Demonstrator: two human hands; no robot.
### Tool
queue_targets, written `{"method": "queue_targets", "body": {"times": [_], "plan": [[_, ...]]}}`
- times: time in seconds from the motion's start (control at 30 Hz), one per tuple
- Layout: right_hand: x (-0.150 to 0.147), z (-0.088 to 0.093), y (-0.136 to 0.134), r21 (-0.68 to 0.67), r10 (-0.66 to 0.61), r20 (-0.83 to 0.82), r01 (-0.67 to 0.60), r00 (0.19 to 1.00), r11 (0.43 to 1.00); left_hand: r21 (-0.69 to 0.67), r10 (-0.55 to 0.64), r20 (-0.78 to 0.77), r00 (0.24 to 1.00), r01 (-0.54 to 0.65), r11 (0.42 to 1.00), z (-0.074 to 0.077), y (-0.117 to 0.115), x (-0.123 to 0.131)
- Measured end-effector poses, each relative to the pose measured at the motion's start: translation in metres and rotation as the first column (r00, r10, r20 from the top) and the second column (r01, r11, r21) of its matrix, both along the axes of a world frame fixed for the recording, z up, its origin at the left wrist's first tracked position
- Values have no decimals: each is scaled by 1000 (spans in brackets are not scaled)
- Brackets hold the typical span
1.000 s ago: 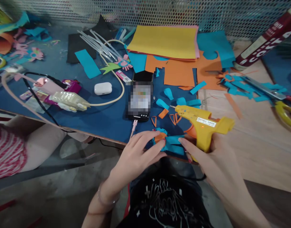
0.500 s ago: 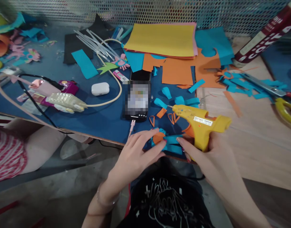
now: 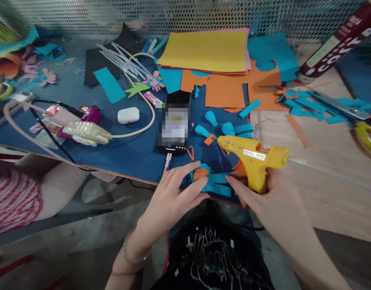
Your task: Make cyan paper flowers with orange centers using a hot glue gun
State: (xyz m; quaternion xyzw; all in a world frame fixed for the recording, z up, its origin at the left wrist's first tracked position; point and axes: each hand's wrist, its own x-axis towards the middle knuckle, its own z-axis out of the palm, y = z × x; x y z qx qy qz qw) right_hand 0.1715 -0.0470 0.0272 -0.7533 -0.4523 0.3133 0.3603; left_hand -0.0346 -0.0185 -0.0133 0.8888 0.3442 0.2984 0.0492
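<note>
A blue paper flower (image 3: 201, 174) with an orange round centre lies at the table's front edge, its blue paper strips (image 3: 218, 189) reaching right. My left hand (image 3: 176, 189) is closed on it, thumb and fingers pressing either side of the centre. My right hand (image 3: 270, 197) holds a yellow hot glue gun (image 3: 252, 157) by its handle, the fingers partly hidden behind it; the thumb touches the ends of the strips. The gun's nozzle points left, close to a small orange paper piece (image 3: 209, 139). A clear glue stick (image 3: 312, 166) juts from its back.
A phone (image 3: 175, 127) with a plugged-in cable lies behind my left hand. Blue paper loops (image 3: 228, 129) sit beyond the gun. Stacked coloured sheets (image 3: 203, 52), glue sticks (image 3: 121, 60), an earbud case (image 3: 128, 115) and scissors (image 3: 367, 133) surround them. Another person's leg (image 3: 52, 197) shows at left.
The glue gun has tipped and shifted slightly towards me, its nozzle now by the orange piece instead of a blue loop. The glue stick behind it has come into sight. My left hand stays on the flower.
</note>
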Motion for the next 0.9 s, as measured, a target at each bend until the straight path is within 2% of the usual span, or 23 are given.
{"method": "queue_targets", "body": {"times": [0.5,0.9], "plan": [[-1,-3,-1,-6,8,-12,-8,1000,1000,21,-1,-45,999,2,1000,1,-1,0],[0,-7,-1,49,32,72,-35,997,998,13,6,-45,999,-6,1000,2,-1,1]]}}
